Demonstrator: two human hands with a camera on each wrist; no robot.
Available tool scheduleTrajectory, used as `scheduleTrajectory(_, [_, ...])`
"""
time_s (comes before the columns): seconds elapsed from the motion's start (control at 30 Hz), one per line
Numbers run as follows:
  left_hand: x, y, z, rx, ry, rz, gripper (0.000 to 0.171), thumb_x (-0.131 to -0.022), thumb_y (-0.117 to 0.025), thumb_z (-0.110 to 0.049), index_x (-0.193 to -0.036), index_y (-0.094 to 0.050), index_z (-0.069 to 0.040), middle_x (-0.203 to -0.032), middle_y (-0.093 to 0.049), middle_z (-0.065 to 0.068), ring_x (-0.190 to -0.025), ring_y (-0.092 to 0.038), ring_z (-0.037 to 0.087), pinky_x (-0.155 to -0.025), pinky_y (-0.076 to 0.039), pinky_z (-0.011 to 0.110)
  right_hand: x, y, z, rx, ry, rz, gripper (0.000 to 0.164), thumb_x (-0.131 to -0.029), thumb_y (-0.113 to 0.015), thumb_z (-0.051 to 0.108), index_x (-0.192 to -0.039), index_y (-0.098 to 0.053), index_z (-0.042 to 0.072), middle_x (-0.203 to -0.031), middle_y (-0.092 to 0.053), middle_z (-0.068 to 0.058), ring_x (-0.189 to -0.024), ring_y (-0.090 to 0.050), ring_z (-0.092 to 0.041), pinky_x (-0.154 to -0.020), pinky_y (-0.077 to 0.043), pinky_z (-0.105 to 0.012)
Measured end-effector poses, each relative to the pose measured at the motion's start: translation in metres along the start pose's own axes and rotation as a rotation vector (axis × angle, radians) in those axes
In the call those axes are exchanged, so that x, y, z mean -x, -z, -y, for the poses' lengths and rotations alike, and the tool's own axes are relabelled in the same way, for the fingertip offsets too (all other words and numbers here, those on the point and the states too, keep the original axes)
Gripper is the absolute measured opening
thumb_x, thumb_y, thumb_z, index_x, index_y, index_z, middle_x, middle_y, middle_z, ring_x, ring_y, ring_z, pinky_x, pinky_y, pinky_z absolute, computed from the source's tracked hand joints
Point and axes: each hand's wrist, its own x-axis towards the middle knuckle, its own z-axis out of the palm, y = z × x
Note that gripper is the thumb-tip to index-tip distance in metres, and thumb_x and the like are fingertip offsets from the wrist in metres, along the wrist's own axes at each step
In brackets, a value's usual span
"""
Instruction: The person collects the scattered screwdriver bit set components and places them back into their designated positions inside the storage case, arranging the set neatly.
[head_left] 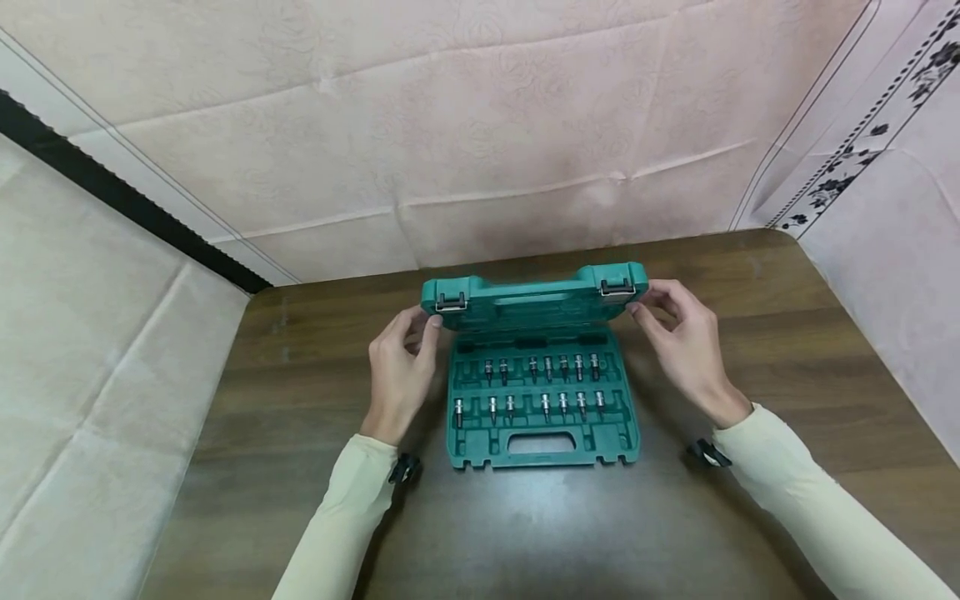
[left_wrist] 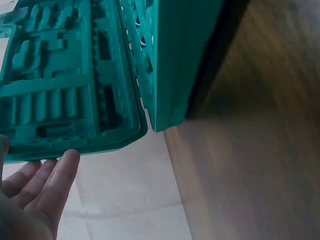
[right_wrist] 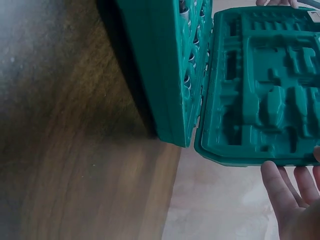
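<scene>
A green plastic tool case (head_left: 621, 446) lies on the table with its lid (head_left: 532, 292) raised at the far side. Two rows of small metal socket bits (head_left: 545, 406) sit upright in the base's slots. My left hand (head_left: 401, 367) holds the lid's left edge between thumb and fingers. At the opposite edge my right hand (head_left: 686, 342) pinches the lid in the same way. Both wrist views show the moulded inner side of the lid, with the left hand (left_wrist: 37, 200) and right hand (right_wrist: 295, 205) at its side edges.
The case stands on a brown wooden table (head_left: 300, 433), near its far edge. Pale patterned cloth (head_left: 465, 133) hangs or lies beyond that edge. Two metal-wire latches (head_left: 617, 289) are on the lid's front rim, and a handle opening is in the base.
</scene>
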Motion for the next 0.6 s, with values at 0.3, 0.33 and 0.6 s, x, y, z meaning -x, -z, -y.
scheduleTrajectory(0.3, [0.009,0.004,-0.004,0.044,-0.012,-0.082,0.024,-0.102,-0.072,-0.018,-0.123,-0.075,-0.005,-0.108,-0.074,0.007,-0.098,-0.074,0.018,-0.079,-0.065,0.034,0.008,0.009,0.009,-0.027,-0.069,0.075,0.026,-0.107,-0.061,0.008,-0.132,-0.065,-0.001,-0.111,-0.072,-0.018,-0.095,-0.073,-0.008,-0.095,-0.052,-0.011])
scheduleTrajectory(0.33, [0.009,0.005,-0.005,0.057,-0.012,-0.089,0.023,-0.102,-0.073,-0.016,-0.122,-0.075,-0.005,-0.108,-0.075,0.007,-0.098,-0.074,0.018,-0.079,-0.065,0.031,0.01,0.01,0.011,-0.019,-0.088,0.089,0.027,-0.108,-0.061,0.01,-0.133,-0.064,0.0,-0.111,-0.072,-0.018,-0.095,-0.073,-0.008,-0.095,-0.051,-0.01])
scheduleTrajectory(0.6, [0.019,0.01,-0.015,0.148,0.078,-0.059,0.021,-0.1,-0.074,-0.013,-0.12,-0.077,-0.008,-0.107,-0.079,0.006,-0.096,-0.077,0.017,-0.083,-0.062,0.022,0.019,0.02,0.024,-0.022,-0.241,0.221,0.036,-0.113,-0.053,0.022,-0.143,-0.056,0.003,-0.123,-0.067,-0.017,-0.098,-0.074,-0.008,-0.09,-0.054,-0.01])
